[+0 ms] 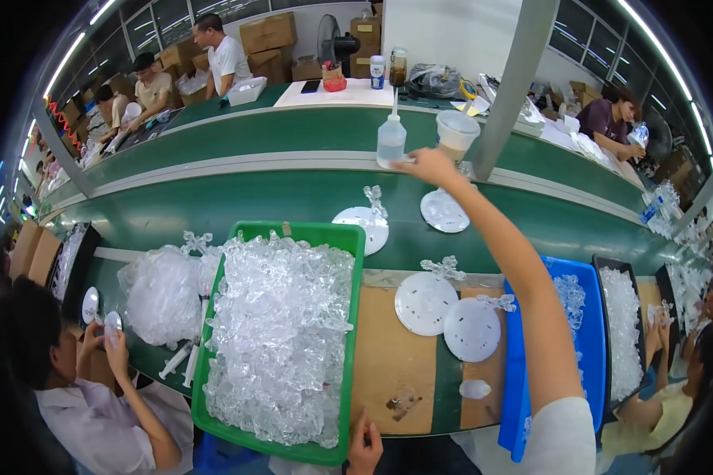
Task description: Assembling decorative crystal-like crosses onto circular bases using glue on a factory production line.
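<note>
Translucent plastic forms the squeeze bottle (390,144), which stands upright on the pale ledge (293,164) at the far side of the green bench (285,199), its long axis close to vertical and its thin nozzle (394,104) pointing straight up, base toward the ledge. The person's right hand (433,167) stretches out to it from the lower right, with the fingers (405,165) held low at the bottle's base; whether they close on it or only lie against it, one cannot tell. A wide translucent tub (457,131) stands just right of the bottle, behind the hand. Nearer the person, two white discs (444,211) lie on the green surface, and two more with small dark slots (472,329) lie lower down, touching or nearly so, partly over brown cardboard (392,356). Clear branched pieces (444,267) rest beside the discs, and a small translucent oval piece (474,389) lies below them. The left hand (364,447) is at the near edge, its fingers loosely curled beside the green crate (347,384); whether they grip anything cannot be told. That crate is heaped with clear plastic parts (281,340). Past the right forearm sits a blue bin (515,396), and farther left a co-worker (95,419) holds a white disc (113,326).
</note>
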A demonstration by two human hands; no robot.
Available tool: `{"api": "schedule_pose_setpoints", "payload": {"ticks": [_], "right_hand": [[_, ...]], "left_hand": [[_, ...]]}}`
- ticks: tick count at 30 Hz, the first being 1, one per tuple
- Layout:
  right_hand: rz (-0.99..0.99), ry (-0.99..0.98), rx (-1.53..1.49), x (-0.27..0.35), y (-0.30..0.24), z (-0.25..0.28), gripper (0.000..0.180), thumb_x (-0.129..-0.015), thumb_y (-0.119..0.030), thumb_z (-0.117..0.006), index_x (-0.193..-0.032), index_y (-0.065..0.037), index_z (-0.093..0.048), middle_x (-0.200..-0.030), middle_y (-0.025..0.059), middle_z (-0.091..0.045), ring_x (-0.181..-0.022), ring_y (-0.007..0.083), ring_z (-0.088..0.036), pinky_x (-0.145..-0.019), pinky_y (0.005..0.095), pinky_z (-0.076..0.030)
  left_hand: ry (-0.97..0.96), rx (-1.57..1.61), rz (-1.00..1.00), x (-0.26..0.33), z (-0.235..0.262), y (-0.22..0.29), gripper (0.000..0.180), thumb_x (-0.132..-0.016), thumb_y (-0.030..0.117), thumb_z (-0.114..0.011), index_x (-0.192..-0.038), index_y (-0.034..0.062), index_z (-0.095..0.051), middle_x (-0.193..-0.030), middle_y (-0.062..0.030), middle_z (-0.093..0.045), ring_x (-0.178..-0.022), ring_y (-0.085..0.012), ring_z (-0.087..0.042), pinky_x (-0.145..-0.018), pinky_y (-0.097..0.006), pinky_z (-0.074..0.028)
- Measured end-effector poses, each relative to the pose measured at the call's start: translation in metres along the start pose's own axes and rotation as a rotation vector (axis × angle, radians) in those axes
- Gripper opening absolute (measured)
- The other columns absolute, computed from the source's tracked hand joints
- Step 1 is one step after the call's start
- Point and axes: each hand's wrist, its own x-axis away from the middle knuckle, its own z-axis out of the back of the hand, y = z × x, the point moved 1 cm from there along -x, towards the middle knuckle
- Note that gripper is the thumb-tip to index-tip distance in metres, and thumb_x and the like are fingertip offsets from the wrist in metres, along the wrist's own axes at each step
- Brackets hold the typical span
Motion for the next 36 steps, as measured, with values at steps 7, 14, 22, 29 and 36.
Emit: {"api": "schedule_pose_setpoints", "payload": {"ticks": [7, 14, 22, 29, 36], "right_hand": [[-0.040, -0.064, 0.021, 0.021, -0.039, -0.022, 0.028, -0.068, -0.021, -0.070, -0.089, -0.003, -0.069, -0.093, 0.0183, -0.068, -0.088, 0.0332, -0.066, -0.077, 0.0442, -0.053], [0.224, 0.194, -0.186, 0.099, -0.024, 0.174, 0.040, -0.068, -0.028, -0.076, -0.100, -0.006, -0.068, -0.080, 0.0084, -0.068, -0.073, 0.0197, -0.065, -0.071, 0.0311, -0.051], [0.587, -0.362, -0.134, 0.283, -0.099, 0.121, 0.026, -0.074, -0.026, -0.073, -0.098, -0.017, -0.070, -0.074, 0.0121, -0.066, -0.068, 0.0272, -0.064, -0.063, 0.0367, -0.049], [0.680, -0.419, -0.091, 0.310, -0.098, 0.057, 0.043, -0.072, -0.021, -0.072, -0.114, -0.018, -0.062, -0.083, 0.0107, -0.066, -0.078, 0.0299, -0.064, -0.067, 0.0411, -0.050], [0.566, -0.059, -0.137, 0.377, -0.127, 0.130, 0.043, -0.072, -0.011, -0.071, -0.114, -0.014, -0.061, -0.095, 0.0082, -0.063, -0.084, 0.0267, -0.062, -0.070, 0.0362, -0.051]], "left_hand": [[-0.144, 0.077, -0.075, -0.015, 0.011, 0.023, 0.034, -0.084, 0.010, -0.064, -0.116, 0.0018, -0.060, -0.075, -0.0039, -0.059, -0.054, -0.0112, -0.050, -0.049, -0.024, -0.042], [-0.886, 0.567, -0.120, -0.027, 0.126, 0.090, 0.029, -0.079, 0.011, -0.069, -0.108, 0.0091, -0.067, -0.085, -0.0038, -0.064, -0.069, -0.0138, -0.063, -0.061, -0.027, -0.050], [0.215, -0.359, -0.240, -0.134, 0.158, 0.054, 0.030, -0.073, 0.016, -0.074, -0.099, 0.0044, -0.065, -0.083, -0.0086, -0.059, -0.070, -0.0225, -0.057, -0.062, -0.032, -0.045], [0.176, -0.472, -0.230, -0.136, 0.138, 0.030, 0.033, -0.079, 0.020, -0.069, -0.108, 0.0056, -0.065, -0.084, -0.0128, -0.061, -0.072, -0.0269, -0.060, -0.065, -0.036, -0.046], [0.241, 0.178, 0.092, -0.112, 0.166, 0.056, 0.025, -0.091, 0.013, -0.057, -0.110, -0.0004, -0.065, -0.085, -0.0094, -0.069, -0.067, -0.0109, -0.063, -0.055, -0.022, -0.044]]}}
